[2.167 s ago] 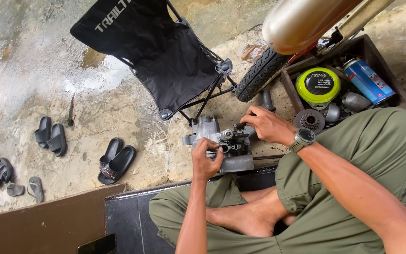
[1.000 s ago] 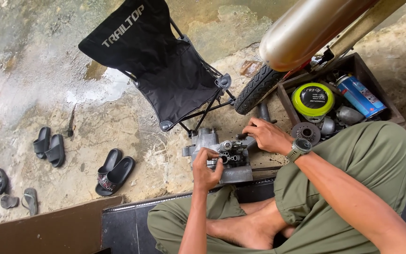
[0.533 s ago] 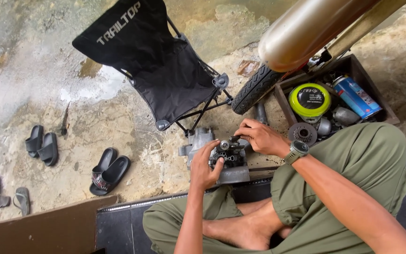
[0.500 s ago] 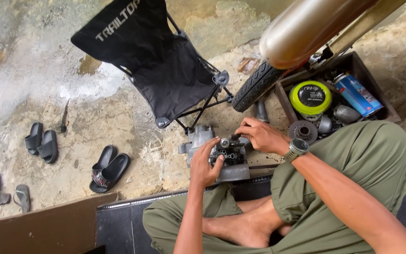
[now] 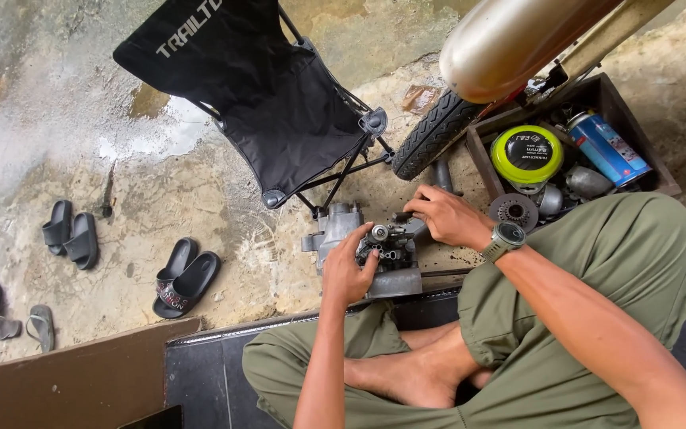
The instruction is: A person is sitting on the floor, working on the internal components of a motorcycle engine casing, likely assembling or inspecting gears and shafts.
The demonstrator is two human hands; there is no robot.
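Observation:
A grey metal engine part (image 5: 341,230) lies on the concrete floor just past my crossed legs. On its right side sits a darker assembly with a small round cap (image 5: 380,233). My left hand (image 5: 348,274) grips that dark assembly from the near side, fingers curled onto it. From the right, my right hand (image 5: 448,216), with a watch on its wrist, closes its fingers on the far right end of the same assembly.
A black folding chair (image 5: 271,95) stands behind the engine part. A motorcycle tyre (image 5: 437,133) and steel exhaust (image 5: 510,40) are at the upper right, beside a wooden box (image 5: 613,99) with a yellow spool, a blue can and metal parts. Several sandals (image 5: 183,276) lie left.
Both hands have stayed on the engine part, shifting their grip slightly on the dark assembly. The camera has drifted a little; nothing has been lifted or let go.

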